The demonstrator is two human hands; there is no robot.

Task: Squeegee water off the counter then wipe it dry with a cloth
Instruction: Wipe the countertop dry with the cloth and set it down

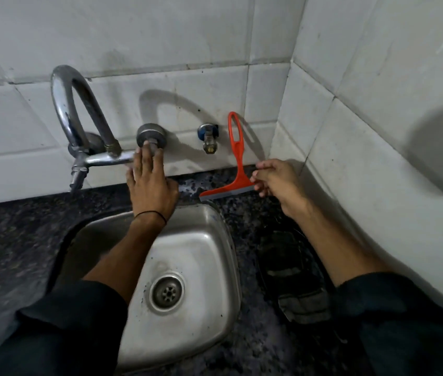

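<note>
Two dark sleeves frame the foreground as a person leans over a small steel sink point(209, 229) set into a speckled dark stone desk point(11, 240). Just right of the basin, a dark folded cloth point(293, 278) lies flat on the wet-looking surface, untouched, ready for the drying pass.

Farther in, the left hand point(152, 185) stretches over the sink's back rim, fingers spread and extended onto the round wall-mounted tap knob point(150, 135); its grip is loose, fingertips resting on the fitting rather than closed around it. The right hand point(276, 179) reaches toward the far corner, fingers half curled and unclenched, holding nothing, with fingertips at the right end of the blade of the orange squeegee point(235, 164). Whether they touch it cannot be told.

The squeegee stands propped against the tiled wall point(160, 36), blade down on the desk behind the sink, looped handle up, beside a small brass wall valve point(209, 141). The curved chrome faucet point(79, 112) arches at left.

The step in hand appears to be picking up the squeegee. Done well, the hand would close on the handle rather than the blade end, then set the rubber edge flat at the back wall and pull water toward the basin in overlapping strokes.
</note>
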